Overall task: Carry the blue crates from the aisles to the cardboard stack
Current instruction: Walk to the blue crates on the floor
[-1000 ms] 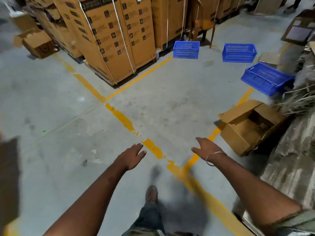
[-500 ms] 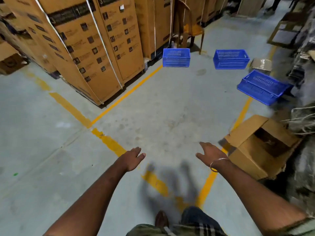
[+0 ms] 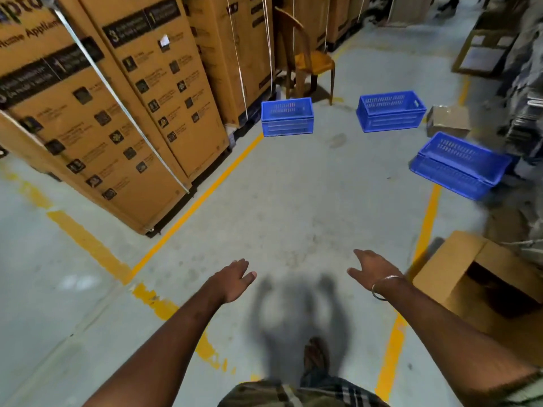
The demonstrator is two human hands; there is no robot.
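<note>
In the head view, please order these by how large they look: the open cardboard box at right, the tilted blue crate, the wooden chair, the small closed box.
1. open cardboard box, nearest the camera
2. tilted blue crate and wooden chair: too alike to rank
3. small closed box

Warehouse aisle surroundings
Tall strapped cartons (image 3: 123, 113) line the left; a wooden chair (image 3: 308, 63) stands far; an open cardboard box (image 3: 482, 283) lies near right on the yellow-lined floor (image 3: 293, 201).
</note>
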